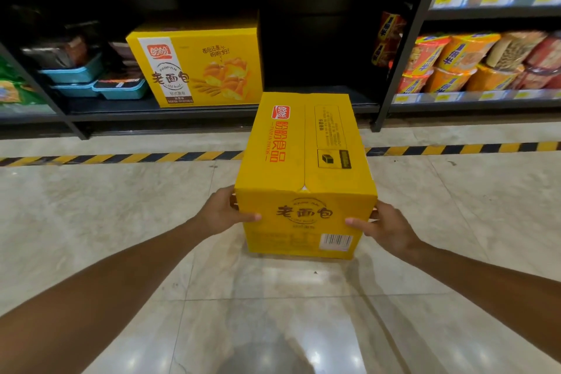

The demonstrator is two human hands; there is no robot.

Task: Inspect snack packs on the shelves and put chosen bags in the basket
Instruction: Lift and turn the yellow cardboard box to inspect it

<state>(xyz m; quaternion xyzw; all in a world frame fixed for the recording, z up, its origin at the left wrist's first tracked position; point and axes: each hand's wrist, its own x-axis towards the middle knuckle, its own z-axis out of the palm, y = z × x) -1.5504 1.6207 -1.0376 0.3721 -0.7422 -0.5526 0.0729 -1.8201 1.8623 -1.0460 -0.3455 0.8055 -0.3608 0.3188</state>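
We grip a yellow carton [305,173] from both sides: our left hand [226,211] wraps its left edge with the thumb across the near face, and our right hand [384,226] does likewise on its right edge. Under the carton lies the pale tiled floor [106,222]. Just behind the carton a striped tape line [121,158] crosses the floor. Beyond the carton, to its left, a matching carton [197,65] sits on the black bottom shelf [318,108]; beyond it to the right stand noodle cups [461,65].

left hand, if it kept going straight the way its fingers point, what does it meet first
The left hand already grips the side of the yellow box; its fingers point forward along it, toward the bottom shelf, though depth is unclear.
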